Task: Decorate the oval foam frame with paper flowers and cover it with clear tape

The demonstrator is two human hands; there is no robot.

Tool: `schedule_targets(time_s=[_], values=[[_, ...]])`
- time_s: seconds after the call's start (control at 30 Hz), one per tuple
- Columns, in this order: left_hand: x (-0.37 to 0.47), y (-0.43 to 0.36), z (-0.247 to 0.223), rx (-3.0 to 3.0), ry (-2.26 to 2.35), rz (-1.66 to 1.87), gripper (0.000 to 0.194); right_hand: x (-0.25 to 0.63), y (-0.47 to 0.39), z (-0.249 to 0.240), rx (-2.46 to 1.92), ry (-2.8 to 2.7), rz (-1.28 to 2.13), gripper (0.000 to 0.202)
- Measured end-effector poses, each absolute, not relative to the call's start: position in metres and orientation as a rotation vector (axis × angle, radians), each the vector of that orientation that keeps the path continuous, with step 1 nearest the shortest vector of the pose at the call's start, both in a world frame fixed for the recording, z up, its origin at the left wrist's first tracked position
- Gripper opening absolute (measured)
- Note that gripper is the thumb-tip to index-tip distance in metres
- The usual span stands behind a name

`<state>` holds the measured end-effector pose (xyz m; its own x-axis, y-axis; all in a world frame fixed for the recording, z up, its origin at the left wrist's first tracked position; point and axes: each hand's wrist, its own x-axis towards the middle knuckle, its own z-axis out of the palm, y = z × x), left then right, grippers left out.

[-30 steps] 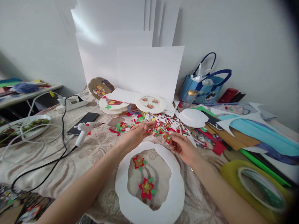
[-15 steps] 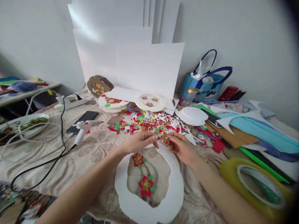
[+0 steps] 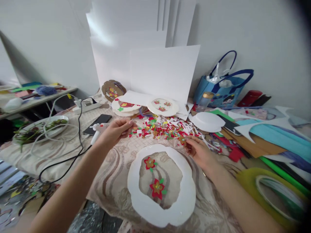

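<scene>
My right hand (image 3: 198, 151) pinches a small paper flower (image 3: 182, 139) in brown and red, above the cloth and beyond the frame's right side. My left hand (image 3: 119, 131) is raised over the table with its fingers drawn together; whatever may be in them is too small to make out. Behind that hand lies a white glue gun (image 3: 96, 134), partly covered by my wrist. Nearest to me a white scalloped frame (image 3: 136, 200) with a clear middle rests on the patterned tablecloth. Two red flowers, an upper one (image 3: 149, 163) and a lower one (image 3: 157, 188), sit on its left half with green leaves.
Paper scraps (image 3: 165, 127) are heaped behind my hands. White boards (image 3: 160, 74) lean on the wall. A roll of tape (image 3: 245, 181) stands front right, and a blue bag (image 3: 218, 92) behind it. A phone (image 3: 103, 119), cords and a plate (image 3: 62, 121) lie left.
My left hand has moved left, away from the flower and toward the glue gun. My right hand still holds the paper flower. The whole view has shifted a little to the left.
</scene>
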<state>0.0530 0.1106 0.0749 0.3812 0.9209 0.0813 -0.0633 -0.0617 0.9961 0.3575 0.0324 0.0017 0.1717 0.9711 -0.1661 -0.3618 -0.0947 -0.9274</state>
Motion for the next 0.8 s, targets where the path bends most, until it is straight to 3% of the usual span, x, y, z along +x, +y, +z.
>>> schedule_targets(time_s=[0.23, 0.5, 0.67, 0.8], values=[[-0.024, 0.085, 0.061, 1.897, 1.520, 0.742, 0.030, 0.364, 0.035, 0.003, -1.119, -0.695, 1.300, 0.025], [-0.045, 0.061, 0.062, 1.364, 1.269, 0.668, 0.049, 0.372, 0.039, -0.002, -1.107, -0.724, 1.291, 0.024], [-0.046, 0.053, 0.068, 1.475, 1.400, 0.687, 0.037, 0.371, 0.037, 0.000, -1.124, -0.761, 1.274, 0.021], [-0.049, 0.048, 0.069, 1.903, 1.747, 0.700, 0.032, 0.372, 0.037, 0.000, -1.138, -0.786, 1.256, 0.021]])
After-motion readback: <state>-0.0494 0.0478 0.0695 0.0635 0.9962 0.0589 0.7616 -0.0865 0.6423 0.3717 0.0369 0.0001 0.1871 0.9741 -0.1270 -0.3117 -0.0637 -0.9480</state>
